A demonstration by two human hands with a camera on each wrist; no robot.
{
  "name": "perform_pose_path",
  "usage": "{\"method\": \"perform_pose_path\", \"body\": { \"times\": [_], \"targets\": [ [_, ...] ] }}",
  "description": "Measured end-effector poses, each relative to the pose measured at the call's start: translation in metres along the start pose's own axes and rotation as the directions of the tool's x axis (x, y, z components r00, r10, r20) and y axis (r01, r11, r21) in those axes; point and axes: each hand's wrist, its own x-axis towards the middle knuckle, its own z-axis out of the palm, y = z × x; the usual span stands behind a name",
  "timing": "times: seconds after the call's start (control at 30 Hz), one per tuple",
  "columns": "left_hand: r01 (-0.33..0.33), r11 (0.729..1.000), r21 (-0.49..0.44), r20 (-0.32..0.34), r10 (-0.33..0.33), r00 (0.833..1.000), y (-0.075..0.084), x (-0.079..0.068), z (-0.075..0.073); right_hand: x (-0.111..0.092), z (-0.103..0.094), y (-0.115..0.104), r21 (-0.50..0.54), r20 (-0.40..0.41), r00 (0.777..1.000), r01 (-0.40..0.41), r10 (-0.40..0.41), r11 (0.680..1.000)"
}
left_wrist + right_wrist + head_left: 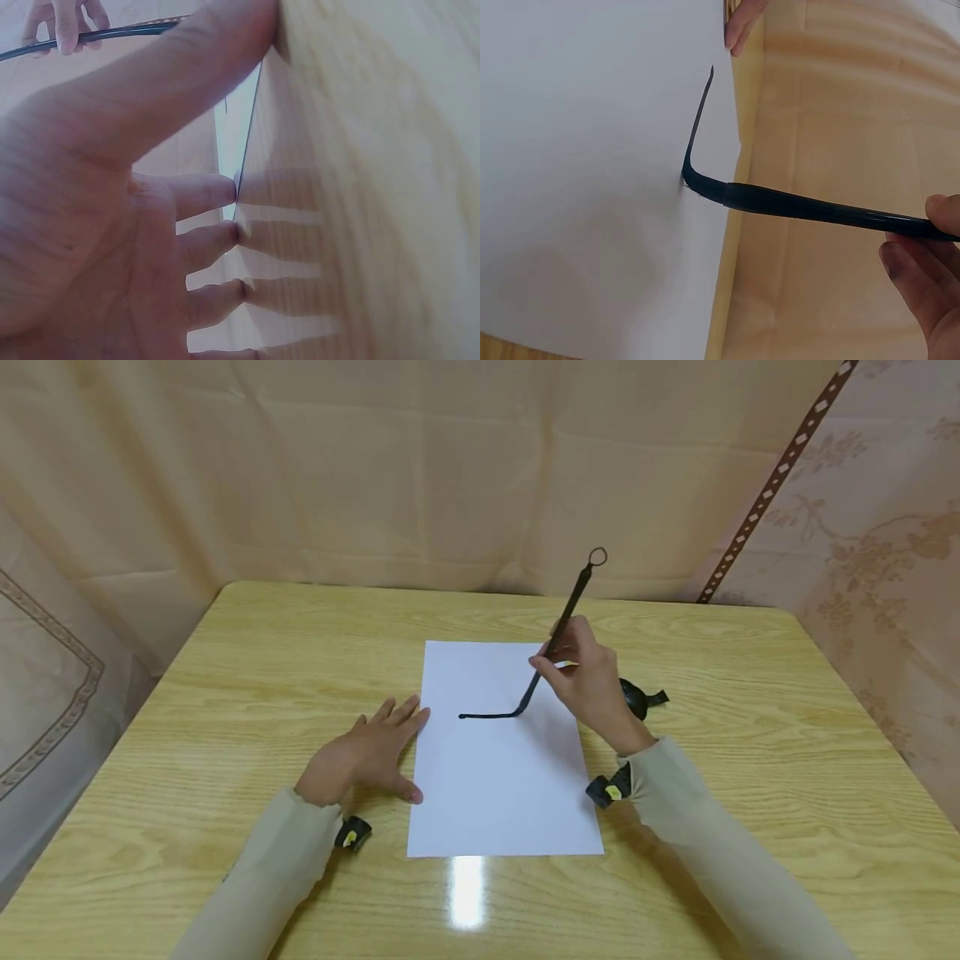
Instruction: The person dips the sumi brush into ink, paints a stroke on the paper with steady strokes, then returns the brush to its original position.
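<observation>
Head view: brush [572, 605] touches paper [498, 793] inside its edges.

Smooth matt paper sheet [495, 802], glossy wood-grain tabletop [315, 643], glossy brush handle [862, 217], creased cloth backdrop [375, 485]

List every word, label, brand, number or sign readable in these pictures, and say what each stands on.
None can be read.
Paper: one black stroke, no readable word or number.
Brush: no lettering visible.
Yellow patches on the black wrist devices: too small to tell whether they carry any marking.
</observation>
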Motion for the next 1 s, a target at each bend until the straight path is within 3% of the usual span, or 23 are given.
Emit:
{"method": "perform_pose_path", "body": {
  "times": [0.47,1.0],
  "targets": [
    [0.005,1.0,-0.003,0.008,-0.005,1.0,0.001,0.001,0.001,-0.006,-0.01,0.006,0.006,-0.008,0.999,-0.039,0.039,0.999],
    [0.011,1.0,0.002,0.006,-0.011,1.0,0.002,0.0,0.002,-0.008,-0.019,0.011,0.001,-0.038,0.999,-0.027,0.027,1.0]
  ]
}}
